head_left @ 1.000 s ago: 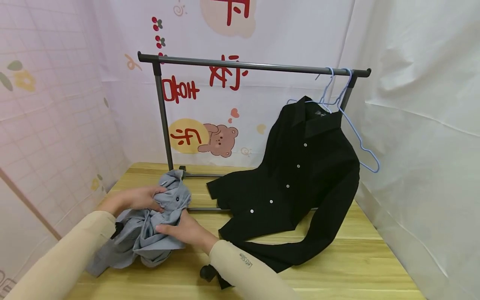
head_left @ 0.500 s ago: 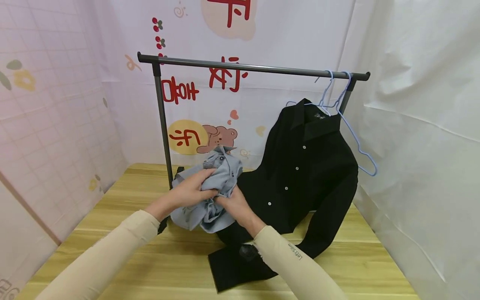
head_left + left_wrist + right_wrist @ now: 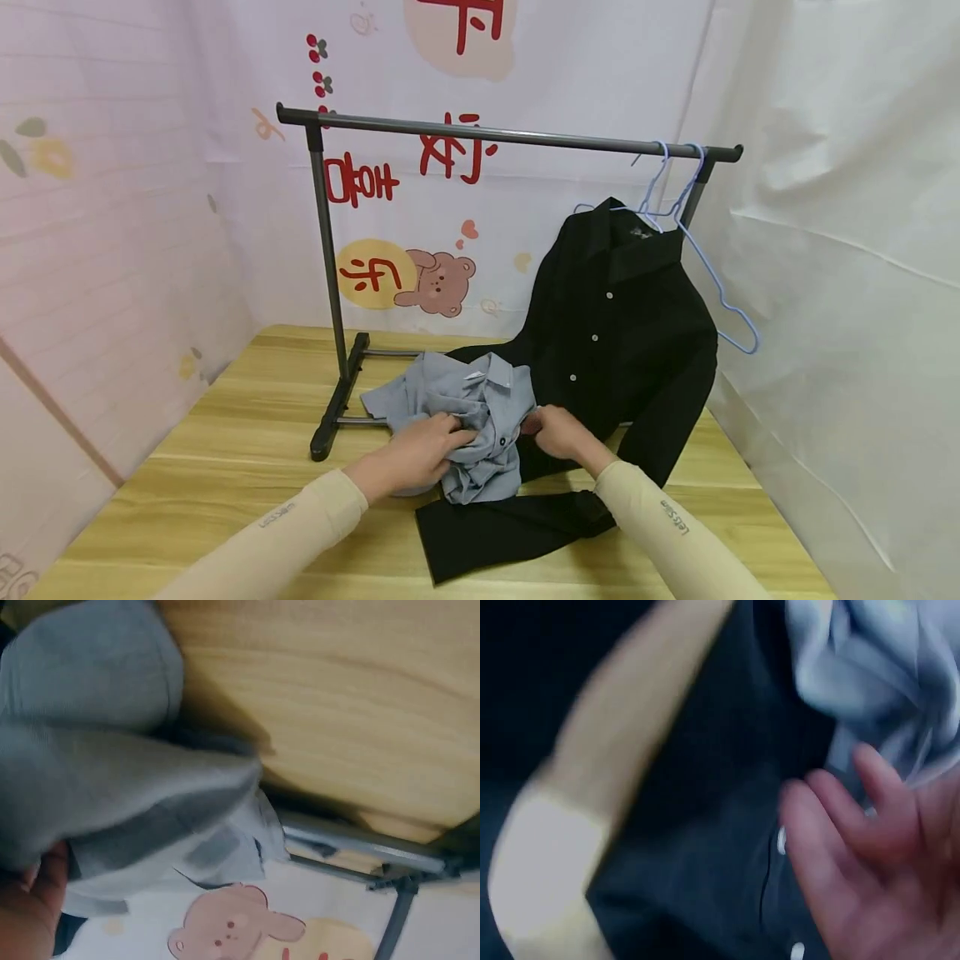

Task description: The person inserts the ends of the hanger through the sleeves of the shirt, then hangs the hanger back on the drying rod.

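Note:
A crumpled grey-blue button-up shirt (image 3: 450, 392) lies bunched on the wooden table, its collar upward and a dark button showing at the front. My left hand (image 3: 420, 450) grips its folds from the near left side; in the left wrist view the fingers (image 3: 49, 885) show at the cloth's edge. At the shirt's right edge, my right hand (image 3: 558, 433) pinches the fabric. The right wrist view is blurred, with loosely bent fingers (image 3: 840, 825) beside the grey cloth and the pinching fingertips hidden. Behind the right hand hangs a black button-up shirt (image 3: 622, 333).
A dark metal clothes rack (image 3: 480, 131) stands on the wooden table (image 3: 225, 467). Blue hangers (image 3: 738, 321) hook over its right end; the black shirt's sleeve (image 3: 495, 537) spreads across the table in front. The rack's left foot (image 3: 337, 408) is left of the grey-blue shirt.
Both hands have carried the grey-blue shirt from the left of the table, up and rightward, then down in front of the black shirt. The right hand has shifted to the shirt's right edge.

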Motion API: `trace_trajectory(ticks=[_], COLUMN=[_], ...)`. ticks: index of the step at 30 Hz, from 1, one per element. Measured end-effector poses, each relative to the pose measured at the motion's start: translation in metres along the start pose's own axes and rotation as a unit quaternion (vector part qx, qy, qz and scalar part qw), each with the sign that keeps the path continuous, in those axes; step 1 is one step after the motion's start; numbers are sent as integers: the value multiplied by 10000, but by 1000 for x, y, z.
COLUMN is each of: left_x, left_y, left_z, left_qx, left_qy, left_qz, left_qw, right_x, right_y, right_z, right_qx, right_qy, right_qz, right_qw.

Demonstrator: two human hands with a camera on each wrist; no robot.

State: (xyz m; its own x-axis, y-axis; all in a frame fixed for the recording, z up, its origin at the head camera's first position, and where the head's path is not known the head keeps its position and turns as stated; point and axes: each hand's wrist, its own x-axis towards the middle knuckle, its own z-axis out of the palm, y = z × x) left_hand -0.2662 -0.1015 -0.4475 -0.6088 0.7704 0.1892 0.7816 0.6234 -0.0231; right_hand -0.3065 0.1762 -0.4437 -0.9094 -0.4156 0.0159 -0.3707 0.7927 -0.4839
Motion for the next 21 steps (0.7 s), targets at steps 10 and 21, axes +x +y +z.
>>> trace_trajectory(ticks=[10, 21], left_x=[-9, 4], left_y=[-27, -48], left_z=[-27, -25], left_qx=[-3544, -4196], left_qy=[763, 887], left_qz=[-1381, -3939], left_qw=[9217, 8130], right_x=[41, 64], right_y=[-1, -18], right_z=[-27, -9], right_qx=[575, 1363], right_qy=[1821, 1275], right_qz=[433, 653], right_qw=[9806, 9803])
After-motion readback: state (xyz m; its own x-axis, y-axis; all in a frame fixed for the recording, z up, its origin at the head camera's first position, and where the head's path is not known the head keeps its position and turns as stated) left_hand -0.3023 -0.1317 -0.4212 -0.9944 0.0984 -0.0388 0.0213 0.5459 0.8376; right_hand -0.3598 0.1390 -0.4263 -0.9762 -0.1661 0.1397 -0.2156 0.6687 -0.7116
